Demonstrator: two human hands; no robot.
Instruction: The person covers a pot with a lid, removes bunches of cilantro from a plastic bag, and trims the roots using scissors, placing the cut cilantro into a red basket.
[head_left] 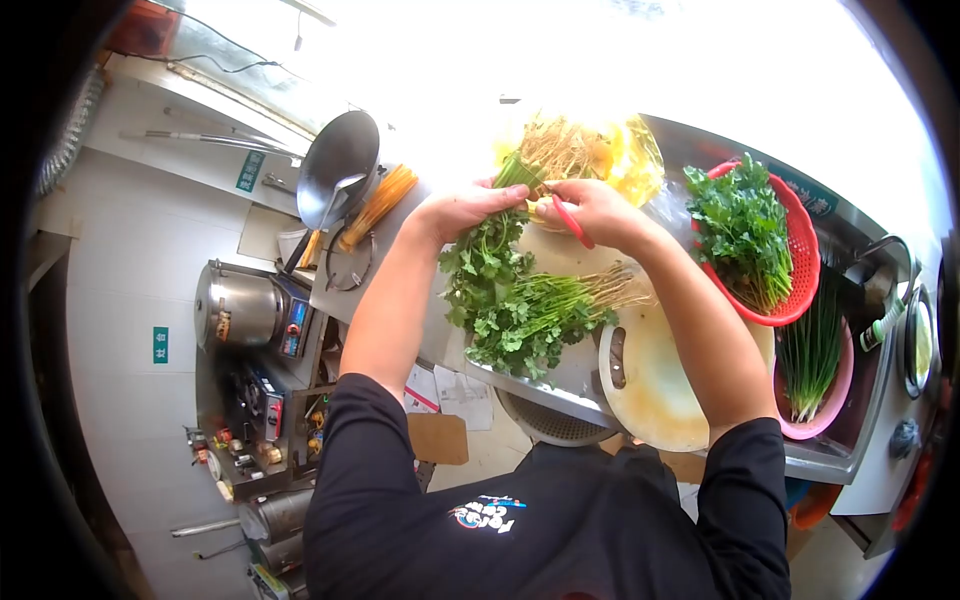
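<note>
My left hand [475, 208] is closed around a bunch of cilantro [488, 250], its leaves hanging down and its stems pointing up and away. In my right hand [597, 212] is a pair of red-handled scissors [572, 224], with the blades at the stems beside my left fingers. Just beyond both hands, pale cut roots [565, 143] are heaped on a yellow plastic bag [640, 160]. A second bunch of cilantro [545, 318], roots still on, lies on the counter below my hands. Beside it, a round cutting board [655, 385] sits under my right forearm.
To the right, a red basket [800, 235] holds trimmed greens, and a pink basin [845, 385] of green onions stands in the sink [830, 462]. At left are a wok [340, 165], dry noodles [380, 205] and a steel pot [240, 305].
</note>
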